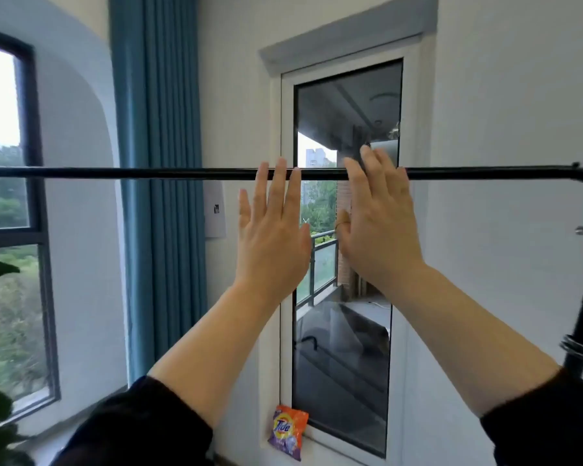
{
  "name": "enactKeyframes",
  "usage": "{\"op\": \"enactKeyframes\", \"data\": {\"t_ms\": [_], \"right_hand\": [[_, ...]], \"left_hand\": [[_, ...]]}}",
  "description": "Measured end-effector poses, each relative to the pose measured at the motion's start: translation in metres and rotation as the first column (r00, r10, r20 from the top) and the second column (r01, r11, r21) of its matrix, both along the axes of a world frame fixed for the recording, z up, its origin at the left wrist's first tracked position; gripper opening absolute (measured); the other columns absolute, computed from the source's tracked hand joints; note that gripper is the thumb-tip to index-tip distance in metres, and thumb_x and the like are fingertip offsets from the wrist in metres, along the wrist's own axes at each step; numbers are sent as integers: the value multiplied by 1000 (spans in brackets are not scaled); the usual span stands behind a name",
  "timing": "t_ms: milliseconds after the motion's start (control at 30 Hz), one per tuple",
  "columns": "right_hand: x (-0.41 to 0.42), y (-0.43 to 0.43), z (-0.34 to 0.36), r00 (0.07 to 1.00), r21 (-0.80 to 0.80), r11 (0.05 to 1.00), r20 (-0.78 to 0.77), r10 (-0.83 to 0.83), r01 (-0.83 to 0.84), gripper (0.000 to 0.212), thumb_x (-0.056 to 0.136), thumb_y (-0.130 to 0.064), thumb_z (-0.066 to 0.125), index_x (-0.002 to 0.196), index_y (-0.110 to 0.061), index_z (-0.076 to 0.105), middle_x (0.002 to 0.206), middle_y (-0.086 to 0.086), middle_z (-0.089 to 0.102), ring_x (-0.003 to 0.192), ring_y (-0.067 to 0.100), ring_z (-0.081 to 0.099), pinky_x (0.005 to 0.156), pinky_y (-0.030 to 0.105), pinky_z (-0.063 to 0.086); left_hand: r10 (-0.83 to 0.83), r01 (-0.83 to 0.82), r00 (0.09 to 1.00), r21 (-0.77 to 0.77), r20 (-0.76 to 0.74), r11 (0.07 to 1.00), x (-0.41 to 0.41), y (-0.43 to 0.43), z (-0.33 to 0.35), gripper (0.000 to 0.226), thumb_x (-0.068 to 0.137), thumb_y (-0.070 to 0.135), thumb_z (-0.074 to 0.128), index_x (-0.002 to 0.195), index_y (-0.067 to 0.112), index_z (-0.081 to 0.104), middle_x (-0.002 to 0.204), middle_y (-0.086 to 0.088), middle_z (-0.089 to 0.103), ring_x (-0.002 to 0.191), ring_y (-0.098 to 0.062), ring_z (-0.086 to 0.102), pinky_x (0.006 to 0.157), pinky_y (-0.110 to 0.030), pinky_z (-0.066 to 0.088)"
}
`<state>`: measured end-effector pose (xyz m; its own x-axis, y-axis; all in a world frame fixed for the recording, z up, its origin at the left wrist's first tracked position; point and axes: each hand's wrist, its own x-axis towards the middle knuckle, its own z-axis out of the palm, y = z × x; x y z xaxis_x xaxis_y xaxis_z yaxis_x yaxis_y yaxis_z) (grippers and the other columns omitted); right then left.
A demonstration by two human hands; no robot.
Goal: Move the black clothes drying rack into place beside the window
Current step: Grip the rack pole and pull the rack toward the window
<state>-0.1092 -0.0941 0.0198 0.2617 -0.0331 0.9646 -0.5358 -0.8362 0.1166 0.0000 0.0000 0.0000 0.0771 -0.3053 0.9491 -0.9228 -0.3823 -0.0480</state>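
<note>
Both hands, left hand and right hand, grip released with fingers flat, against the black drying rack's top bar, before a white-walled glass door and blue curtain.

A detergent bag leans on the door's white sill.

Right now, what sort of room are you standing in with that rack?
Most likely a home room next to a balcony: a blue curtain hangs beside the window, a glass door shows a railed balcony outside, and a detergent bag leans at its base.
</note>
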Motion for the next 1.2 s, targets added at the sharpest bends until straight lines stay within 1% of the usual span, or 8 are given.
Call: {"op": "enactKeyframes", "data": {"t_ms": [200, 300, 433, 500, 567, 633, 733, 1200], "right_hand": [[6, -34, 19, 975, 190, 969, -186, -119, 154, 63, 91, -20, 45, 148, -9, 20, 154, 14, 27, 145, 30, 17, 118, 50, 6], [13, -46, 27, 954, 164, 959, -231, -189, 230, 59, 94, -33, 44, 145, -11, 27, 146, 13, 37, 139, 31, 28, 117, 53, 13], [23, -66, 47, 933, 135, 945, -248, -260, 299, 49, 96, -47, 35, 126, -11, 48, 124, 13, 55, 121, 32, 47, 111, 55, 24], [25, -78, 54, 923, 145, 932, -252, -290, 332, 50, 96, -52, 28, 113, -12, 54, 111, 11, 61, 110, 31, 54, 106, 53, 30], [32, -89, 57, 924, 83, 941, -236, -302, 329, 50, 96, -53, 27, 102, -12, 55, 98, 10, 64, 95, 31, 57, 90, 47, 39], [43, -93, 59, 927, 43, 949, -230, -295, 313, 49, 96, -52, 28, 97, -11, 55, 90, 9, 63, 79, 28, 53, 74, 39, 37], [71, -94, 63, 933, -1, 963, -245, -262, 270, 48, 97, -52, 30, 96, -11, 55, 81, 7, 60, 66, 24, 43, 65, 33, 29], [212, -76, 57, 967, -31, 985, -189, -174, 171, 50, 97, -52, 28, 91, -10, 54, 74, 3, 44, 68, 21, 43, 76, 37, 37]], "left_hand": [[86, -90, 996, 149, 32, 985, 22, -28, 37, 71, 92, 20, 42, 150, 20, 1, 160, -8, 0, 147, -29, -10, 116, -53, -3], [104, -112, 993, 232, 46, 966, 32, -46, 53, 62, 95, 24, 37, 150, 21, 7, 160, -7, 8, 148, -28, -5, 117, -54, 2], [61, -81, 995, 278, 81, 957, 45, -72, 70, 44, 99, 33, 29, 141, 20, 31, 136, -7, 49, 130, -27, 41, 112, -48, 25], [29, -62, 991, 256, 129, 965, 54, -81, 80, 36, 100, 35, 27, 123, 18, 49, 107, -4, 61, 96, -24, 57, 85, -35, 42], [52, -98, 981, 245, 187, 965, 64, -88, 87, 33, 100, 36, 28, 109, 16, 53, 88, -2, 61, 73, -20, 53, 63, -30, 37], [74, -130, 973, 257, 218, 957, 78, -91, 90, 30, 100, 36, 30, 105, 16, 51, 79, 0, 55, 65, -19, 49, 58, -30, 35], [97, -156, 968, 249, 231, 956, 107, -87, 88, 26, 100, 34, 32, 102, 15, 51, 74, 2, 49, 63, -20, 46, 56, -30, 33], [122, -155, 981, 235, 149, 960, 238, -60, 86, 18, 98, 28, 36, 83, 18, 40, 71, -2, 52, 63, -25, 47, 58, -34, 35]]}}
